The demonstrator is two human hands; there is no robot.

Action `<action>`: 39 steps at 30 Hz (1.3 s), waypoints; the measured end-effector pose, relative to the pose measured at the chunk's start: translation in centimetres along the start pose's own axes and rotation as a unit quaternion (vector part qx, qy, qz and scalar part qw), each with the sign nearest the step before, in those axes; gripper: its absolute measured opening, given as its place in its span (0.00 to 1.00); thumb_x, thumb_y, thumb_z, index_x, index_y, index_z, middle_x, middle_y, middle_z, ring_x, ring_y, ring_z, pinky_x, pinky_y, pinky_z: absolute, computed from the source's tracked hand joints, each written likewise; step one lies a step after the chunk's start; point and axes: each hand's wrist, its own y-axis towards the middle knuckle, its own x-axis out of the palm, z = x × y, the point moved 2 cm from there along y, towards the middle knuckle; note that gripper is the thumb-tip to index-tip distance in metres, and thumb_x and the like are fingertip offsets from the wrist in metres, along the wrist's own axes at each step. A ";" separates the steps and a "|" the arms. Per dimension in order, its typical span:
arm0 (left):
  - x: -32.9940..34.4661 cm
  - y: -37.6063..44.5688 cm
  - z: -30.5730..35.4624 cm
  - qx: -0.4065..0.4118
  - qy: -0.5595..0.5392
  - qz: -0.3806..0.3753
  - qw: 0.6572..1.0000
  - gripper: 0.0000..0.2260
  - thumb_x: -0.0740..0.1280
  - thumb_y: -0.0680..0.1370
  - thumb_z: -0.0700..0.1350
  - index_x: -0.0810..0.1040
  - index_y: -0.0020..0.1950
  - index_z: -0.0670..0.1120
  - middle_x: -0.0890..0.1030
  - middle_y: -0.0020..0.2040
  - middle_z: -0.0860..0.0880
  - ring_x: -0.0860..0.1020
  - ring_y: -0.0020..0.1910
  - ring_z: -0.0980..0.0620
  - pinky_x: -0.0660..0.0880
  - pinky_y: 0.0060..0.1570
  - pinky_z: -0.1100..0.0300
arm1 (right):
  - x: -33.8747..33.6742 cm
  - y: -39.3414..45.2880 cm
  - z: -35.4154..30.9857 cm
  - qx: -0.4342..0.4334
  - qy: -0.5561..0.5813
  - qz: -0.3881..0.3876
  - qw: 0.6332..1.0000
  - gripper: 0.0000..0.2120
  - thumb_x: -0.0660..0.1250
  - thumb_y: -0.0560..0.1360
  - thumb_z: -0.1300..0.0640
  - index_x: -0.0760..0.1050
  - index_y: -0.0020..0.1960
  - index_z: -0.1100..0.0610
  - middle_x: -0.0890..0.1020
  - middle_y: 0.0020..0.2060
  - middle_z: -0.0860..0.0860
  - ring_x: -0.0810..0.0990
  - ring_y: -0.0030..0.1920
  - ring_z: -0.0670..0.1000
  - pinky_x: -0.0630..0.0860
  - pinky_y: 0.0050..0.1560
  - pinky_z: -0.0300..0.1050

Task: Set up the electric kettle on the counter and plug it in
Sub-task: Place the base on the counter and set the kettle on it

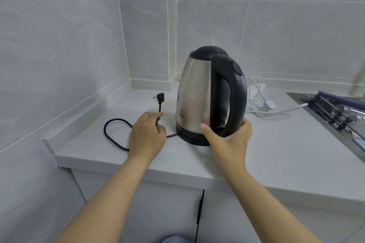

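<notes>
A steel electric kettle (194,96) with a black lid and handle stands upright on its black base (189,139) on the pale counter (276,154). My right hand (227,136) wraps around the bottom of the kettle at the handle's foot. My left hand (147,136) pinches the black power cord (110,134) just below its plug (160,98), which sticks up free in the air. The cord loops on the counter to the left and runs back to the base.
A white power strip with its coiled white cable (260,98) lies behind the kettle against the tiled wall. A steel sink (335,124) holding a dark blue rack is at the right. The counter's corner is at the back left; a cabinet door is below.
</notes>
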 end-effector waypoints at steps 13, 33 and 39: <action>0.5 0.0 -0.1 -0.044 0.075 -0.098 0.991 0.17 0.61 0.76 0.42 0.80 0.62 0.48 0.81 0.59 0.50 0.77 0.59 0.48 0.72 0.62 0.52 | -0.8 3.7 2.2 -0.012 -0.167 -0.115 0.979 0.33 0.81 0.60 0.52 0.68 0.59 0.53 0.74 0.47 0.42 0.72 0.47 0.47 0.64 0.36 0.28; 0.7 0.3 -0.6 -0.077 0.025 -0.085 0.993 0.13 0.63 0.75 0.39 0.83 0.54 0.49 0.84 0.50 0.51 0.80 0.50 0.49 0.78 0.51 0.53 | 3.1 9.4 2.9 0.028 -0.446 -0.079 0.891 0.38 0.67 0.60 0.26 0.71 0.54 0.56 0.74 0.51 0.51 0.77 0.49 0.55 0.68 0.41 0.47; 0.5 0.7 -0.7 -0.070 -0.003 -0.028 0.997 0.12 0.62 0.75 0.38 0.81 0.54 0.47 0.82 0.51 0.51 0.78 0.52 0.51 0.76 0.51 0.54 | 4.6 9.7 3.1 0.027 -0.482 -0.076 0.872 0.39 0.63 0.62 0.24 0.71 0.54 0.58 0.70 0.53 0.52 0.78 0.48 0.57 0.68 0.41 0.48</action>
